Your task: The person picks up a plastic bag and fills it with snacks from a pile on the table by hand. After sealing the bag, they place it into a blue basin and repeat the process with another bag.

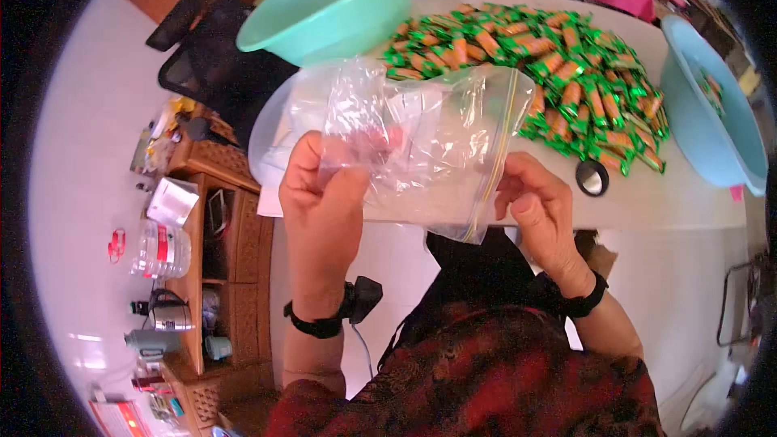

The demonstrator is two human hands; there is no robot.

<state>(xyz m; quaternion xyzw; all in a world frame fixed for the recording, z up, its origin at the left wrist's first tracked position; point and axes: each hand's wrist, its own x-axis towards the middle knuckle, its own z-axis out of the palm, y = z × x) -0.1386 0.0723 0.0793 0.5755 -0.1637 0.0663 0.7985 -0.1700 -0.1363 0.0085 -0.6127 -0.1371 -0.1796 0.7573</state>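
Note:
A clear zip-lock plastic bag (449,146) is held up over the near edge of the table, its zip strip facing right. My left hand (324,202) pinches its left side between thumb and fingers. Beside the zip edge is my right hand (541,209), fingers curved and thumb apart from them, fingertips right at the bag's edge. Behind the bag spreads a heap of small green-and-orange wrapped snack packets (558,73). Further clear plastic and pale sheets (279,142) lie on the table at the left, partly hidden by the bag.
A green basin (332,12) stands at the table's back left, and a blue basin (712,105) with a few packets at its right. A round black-rimmed object (592,179) sits near the white table's (639,209) front edge. A wooden cabinet (235,251) stands left.

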